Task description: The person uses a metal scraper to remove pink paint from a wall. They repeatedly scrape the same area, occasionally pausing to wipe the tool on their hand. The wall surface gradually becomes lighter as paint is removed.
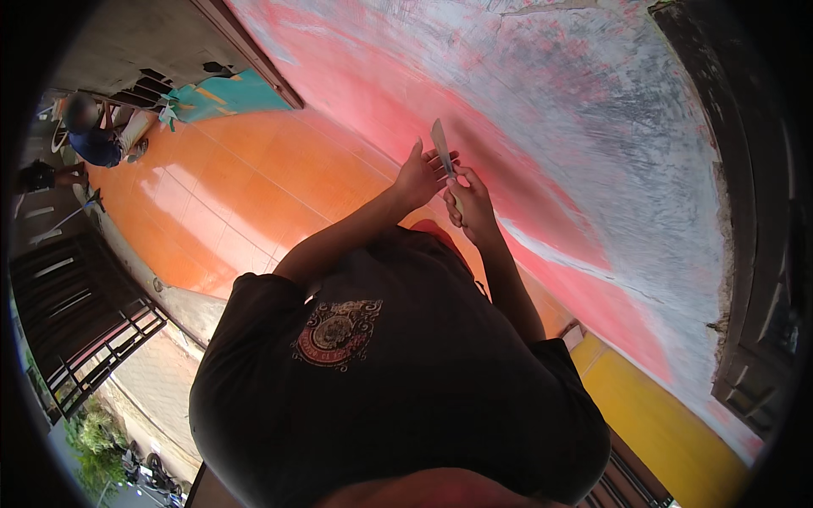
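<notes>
My right hand (469,202) is closed round the pale handle of a metal-bladed tool (441,145), which looks like a knife or a scraper. Its blade points away from me and narrows towards the tip. Just left of the blade, my left hand (422,174) is raised with its fingers spread. Some of those fingers pass behind the blade; whether they touch it I cannot tell. Beyond both hands stands a wall (546,127) with pink paint and rough grey-white patches, and a dark shadow falls on the pink part.
Orange tiled floor (235,171) runs along the wall's foot. A person (95,136) in a dark blue shirt is low down at the far left, near a turquoise panel (235,95). A dark metal gate (108,343) lies left, a dark frame (718,127) right.
</notes>
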### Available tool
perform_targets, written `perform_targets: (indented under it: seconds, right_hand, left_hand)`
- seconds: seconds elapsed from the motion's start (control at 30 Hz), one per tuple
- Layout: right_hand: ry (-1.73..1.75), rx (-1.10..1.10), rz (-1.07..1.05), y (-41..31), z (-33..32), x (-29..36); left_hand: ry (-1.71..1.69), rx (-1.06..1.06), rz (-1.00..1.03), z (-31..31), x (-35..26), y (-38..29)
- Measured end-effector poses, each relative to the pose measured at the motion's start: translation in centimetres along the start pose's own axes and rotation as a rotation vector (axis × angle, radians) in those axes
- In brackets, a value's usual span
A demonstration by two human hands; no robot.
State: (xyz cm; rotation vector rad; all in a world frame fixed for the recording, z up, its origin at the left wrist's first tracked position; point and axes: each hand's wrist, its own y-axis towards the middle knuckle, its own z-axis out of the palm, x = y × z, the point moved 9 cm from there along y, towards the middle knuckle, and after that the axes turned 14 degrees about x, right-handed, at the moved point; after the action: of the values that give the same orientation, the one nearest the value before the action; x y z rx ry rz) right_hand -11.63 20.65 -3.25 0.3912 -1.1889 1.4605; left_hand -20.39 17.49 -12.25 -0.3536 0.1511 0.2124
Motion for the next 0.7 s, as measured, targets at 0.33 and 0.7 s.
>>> perform_targets:
  seconds: [0.33, 0.7]
  right_hand:
    - [-1.25, -0.235, -0.439, 3.6, 6.5, 1.5]
    - [-0.979, -0.124, -0.279, 3.8, -3.1, -0.8]
  left_hand:
    - [0.009, 0.209, -0.206, -1.2, 1.5, -2.9]
    - [0.923, 0.07, -0.128, -1.4, -7.2, -12.0]
